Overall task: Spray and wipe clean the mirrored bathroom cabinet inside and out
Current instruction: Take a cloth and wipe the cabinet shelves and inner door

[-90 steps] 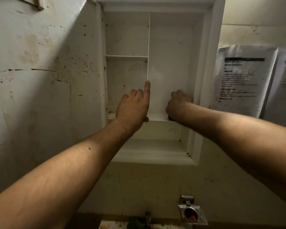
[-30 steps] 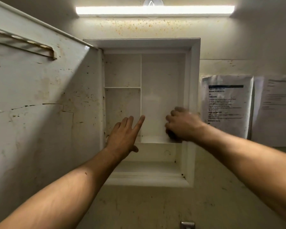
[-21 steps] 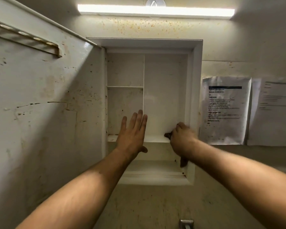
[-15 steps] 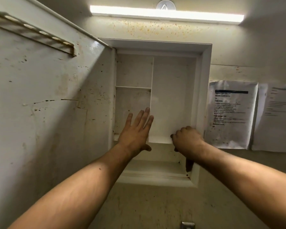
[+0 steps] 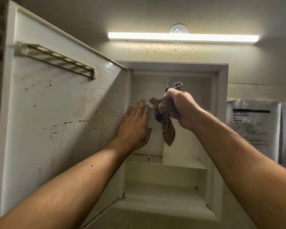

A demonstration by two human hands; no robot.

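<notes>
The white recessed cabinet [image 5: 222, 113] stands open in the wall, its shelves bare and stained. Its door [image 5: 56, 121] swings out to the left, the inner face speckled with dirt. My left hand [image 5: 135, 124] lies flat with straight fingers inside the left compartment, fingertips at the small upper shelf. My right hand [image 5: 182, 108] grips a bunched brown cloth [image 5: 166, 123] in front of the vertical divider; a tail of the cloth hangs down below my fist.
A slotted rack [image 5: 56, 61] is fixed high on the door's inner face. A strip light [image 5: 182, 38] glows above the cabinet, over a spattered wall. Printed paper sheets [image 5: 253, 128] hang on the wall to the right.
My right hand rose from the lower right shelf to the upper middle, and the cloth now shows hanging from it. My left hand moved up and left to the small shelf. My view tilted upward.
</notes>
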